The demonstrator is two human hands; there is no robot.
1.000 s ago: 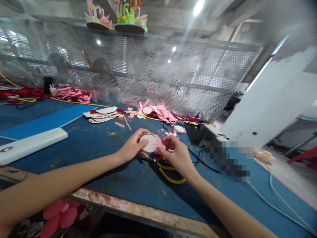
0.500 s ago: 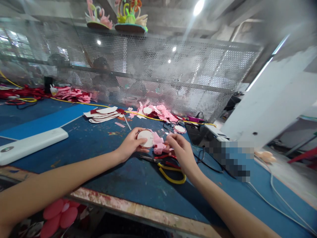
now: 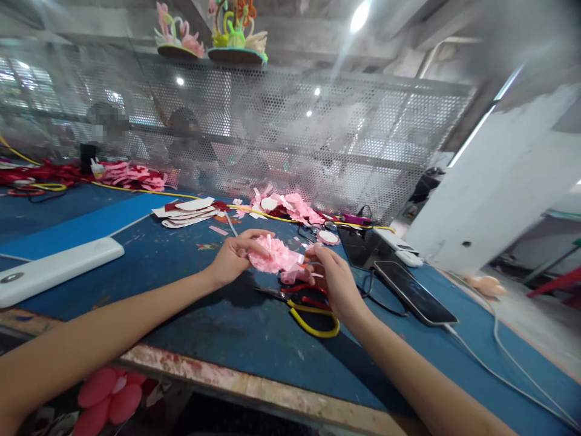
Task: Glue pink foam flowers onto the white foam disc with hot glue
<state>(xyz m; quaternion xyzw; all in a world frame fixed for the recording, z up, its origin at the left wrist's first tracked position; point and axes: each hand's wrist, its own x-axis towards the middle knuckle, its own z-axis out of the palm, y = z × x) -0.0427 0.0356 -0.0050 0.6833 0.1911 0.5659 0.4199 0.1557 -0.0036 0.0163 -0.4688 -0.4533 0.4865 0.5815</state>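
My left hand (image 3: 233, 257) grips the left side of a pink foam flower (image 3: 275, 257) and holds it just above the blue table (image 3: 181, 315). My right hand (image 3: 333, 280) pinches at the flower's right edge, where small pink pieces hang. Both hands are closed on it. Directly below the flower lie pliers with yellow and red handles (image 3: 311, 312).
A phone (image 3: 415, 293) with a white cable lies right of my hands, a dark tablet (image 3: 363, 247) behind it. Pink and white foam scraps (image 3: 290, 207) and cut white shapes (image 3: 188, 211) lie farther back. A white slab (image 3: 54, 266) sits left. People sit behind a perforated metal screen (image 3: 295, 133).
The piece in my hands has been turned over: its white round backing faced me before, now the pink petals show. My hands have moved slightly apart.
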